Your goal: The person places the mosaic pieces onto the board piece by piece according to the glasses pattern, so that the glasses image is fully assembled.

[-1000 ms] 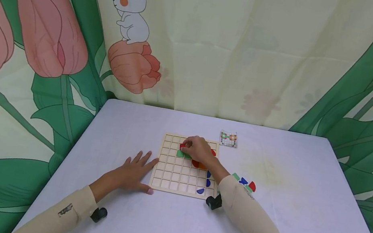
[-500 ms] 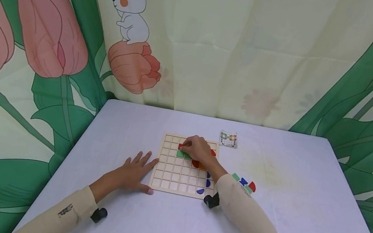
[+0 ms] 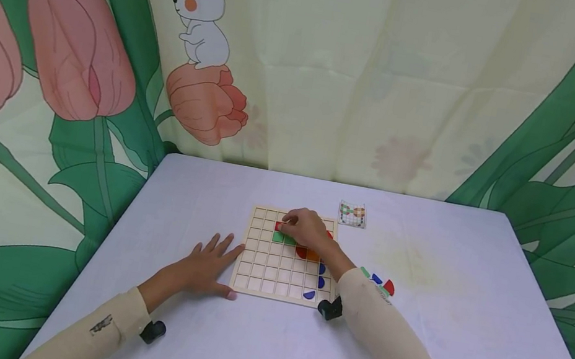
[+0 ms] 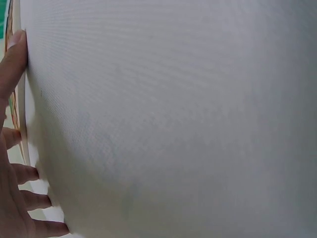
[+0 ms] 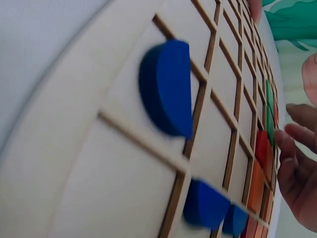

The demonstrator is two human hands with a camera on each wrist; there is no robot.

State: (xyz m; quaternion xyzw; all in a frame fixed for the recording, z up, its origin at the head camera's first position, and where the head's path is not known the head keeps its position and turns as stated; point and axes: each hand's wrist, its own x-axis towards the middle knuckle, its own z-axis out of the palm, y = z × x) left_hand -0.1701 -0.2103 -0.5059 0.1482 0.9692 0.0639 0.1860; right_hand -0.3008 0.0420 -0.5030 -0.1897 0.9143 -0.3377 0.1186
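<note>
A wooden grid board (image 3: 255, 287) lies on the table. My left hand (image 3: 206, 264) is spread flat at its left side, thumb and a fingertip touching the edge. My right hand (image 3: 308, 230) reaches over the upper part, curled thumb and fingers at a small red block (image 3: 278, 226) in a cell. Just below that block sit green blocks (image 3: 278, 237), partly covered by the hand. A red rounded block (image 3: 301, 252) and orange blocks (image 3: 312, 256) lie nearer the wrist. Blue half-round blocks (image 5: 166, 89) occupy cells along the near right side; one is slightly askew.
Beyond the board's far right corner lies a small printed pattern card (image 3: 352, 215). Loose pieces rest right of the board, partly behind the right sleeve: a red rounded one (image 3: 389, 286), a blue one (image 3: 376, 278) and green ones (image 3: 365, 272). A printed curtain (image 3: 325, 85) hangs behind the table.
The red block at my right fingertips went from tilted to lying flat in its cell. My right forearm shifted slightly; my left hand stayed in place.
</note>
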